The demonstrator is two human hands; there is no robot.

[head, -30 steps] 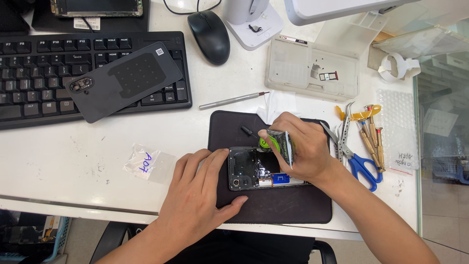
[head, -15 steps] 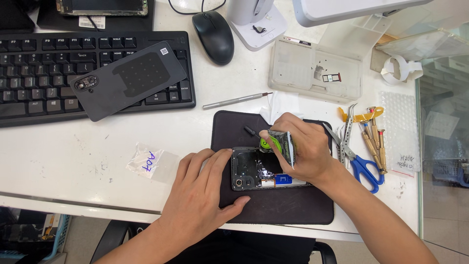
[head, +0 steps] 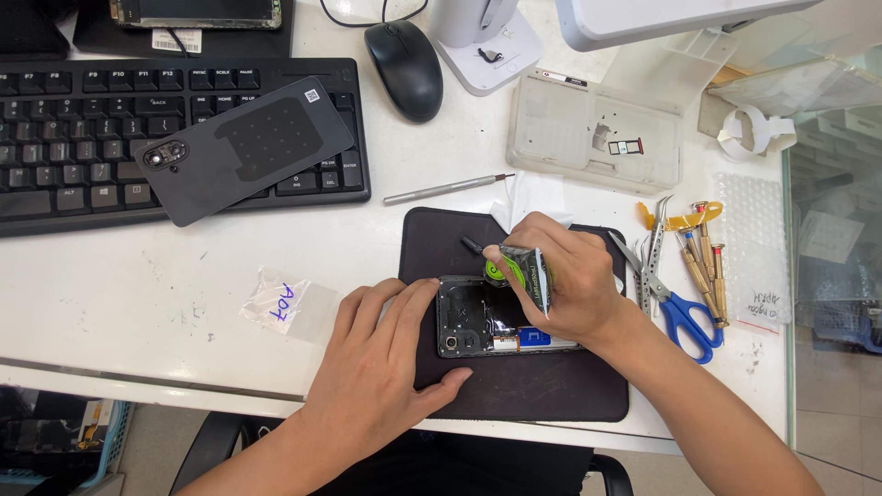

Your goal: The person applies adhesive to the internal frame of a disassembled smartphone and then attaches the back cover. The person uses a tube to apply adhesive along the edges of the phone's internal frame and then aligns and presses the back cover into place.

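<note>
1. I see one opened phone (head: 501,317) lying face down on one dark mat (head: 524,386), near the desk (head: 138,285) front edge.
2. My left hand (head: 386,363) lies flat on the mat, fingers (head: 404,303) spread and straight, tips touching the phone's left end, gripping nothing.
3. My right hand (head: 565,280) has its fingers curled tight around one small green-labelled tube (head: 524,271), held over the phone's upper edge.
4. Counting on: one detached back cover (head: 243,147) resting on one black keyboard (head: 92,119), one mouse (head: 404,55), one loose screwdriver (head: 450,188).
5. Right of the mat: one pair of blue-handled scissors (head: 675,303).
</note>
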